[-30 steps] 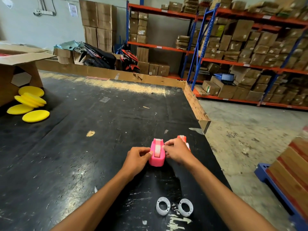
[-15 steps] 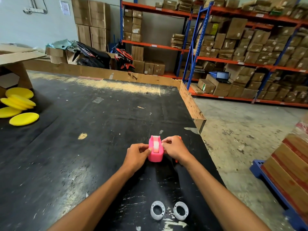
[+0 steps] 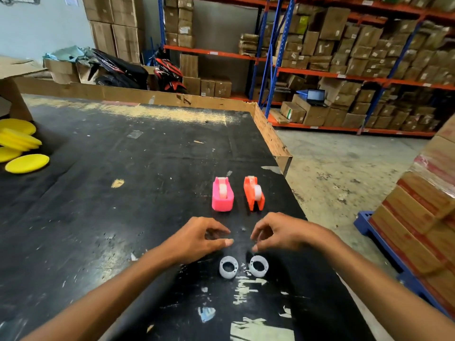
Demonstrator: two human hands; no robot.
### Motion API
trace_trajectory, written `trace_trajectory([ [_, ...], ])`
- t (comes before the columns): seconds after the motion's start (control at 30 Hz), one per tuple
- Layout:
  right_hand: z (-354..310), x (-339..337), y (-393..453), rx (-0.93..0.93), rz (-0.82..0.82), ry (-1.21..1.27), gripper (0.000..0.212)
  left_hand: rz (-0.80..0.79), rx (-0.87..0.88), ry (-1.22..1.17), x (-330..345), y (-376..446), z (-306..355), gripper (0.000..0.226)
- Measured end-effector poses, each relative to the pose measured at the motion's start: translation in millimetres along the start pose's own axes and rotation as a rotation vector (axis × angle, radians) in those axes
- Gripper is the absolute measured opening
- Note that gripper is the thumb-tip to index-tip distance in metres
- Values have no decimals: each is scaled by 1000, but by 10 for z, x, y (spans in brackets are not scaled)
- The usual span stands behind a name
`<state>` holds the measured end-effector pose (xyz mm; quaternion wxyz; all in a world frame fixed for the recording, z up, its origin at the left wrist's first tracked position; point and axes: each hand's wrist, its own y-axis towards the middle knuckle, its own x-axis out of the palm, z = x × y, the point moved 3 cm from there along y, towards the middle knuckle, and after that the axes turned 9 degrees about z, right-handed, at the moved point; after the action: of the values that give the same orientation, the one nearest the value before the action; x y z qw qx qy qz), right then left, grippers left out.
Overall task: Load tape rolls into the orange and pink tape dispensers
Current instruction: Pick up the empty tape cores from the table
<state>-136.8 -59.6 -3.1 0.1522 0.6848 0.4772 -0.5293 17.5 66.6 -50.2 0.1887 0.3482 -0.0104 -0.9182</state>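
A pink tape dispenser (image 3: 222, 195) stands on the black table (image 3: 123, 205) with a pale tape roll seated in it. Right beside it stands an orange tape dispenser (image 3: 253, 193), also holding a pale roll. Two white plastic rings (image 3: 228, 266) (image 3: 258, 266) lie side by side nearer to me. My left hand (image 3: 198, 238) hovers between the dispensers and the rings, fingers curled and apart, holding nothing. My right hand (image 3: 278, 232) hovers at the same distance, just above the right ring, fingers loosely curled and empty.
Yellow round pads (image 3: 22, 148) lie at the table's far left by a cardboard box (image 3: 12, 80). The table's right edge (image 3: 275, 143) has a raised cardboard rim. Stacked cartons on a blue pallet (image 3: 423, 217) stand at the right; shelving racks (image 3: 344, 57) fill the back.
Both hands let go of the pink dispenser and drew back toward me, above the two white rings. The orange dispenser is now fully in sight. The head camera tilted down.
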Motion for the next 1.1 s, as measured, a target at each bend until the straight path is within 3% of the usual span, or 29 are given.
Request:
trace_trajectory([
  [0.07, 15, 104, -173, 16, -51, -25, 46, -84, 30, -20, 84, -120, 32, 45],
  [0.2, 31, 242, -325, 15, -4, -64, 49, -164, 210, 211, 171, -242, 120, 50],
  [0.43, 32, 384, -325, 48, 146, -69, 37, -58, 263, 217, 149, -356, 169, 34],
  [0.77, -889, 399, 579, -122, 276, -24, 28, 297, -184, 327, -878, -441, -761, 21],
  [0.97, -1225, 466, 1106, -110, 361, -74, 30, 394, -274, 336, -1140, -306, -959, 22],
  [1.1, -1205, 477, 1251, -55, 382, -76, 28, 348, -288, 406, -1093, -131, -988, 36],
])
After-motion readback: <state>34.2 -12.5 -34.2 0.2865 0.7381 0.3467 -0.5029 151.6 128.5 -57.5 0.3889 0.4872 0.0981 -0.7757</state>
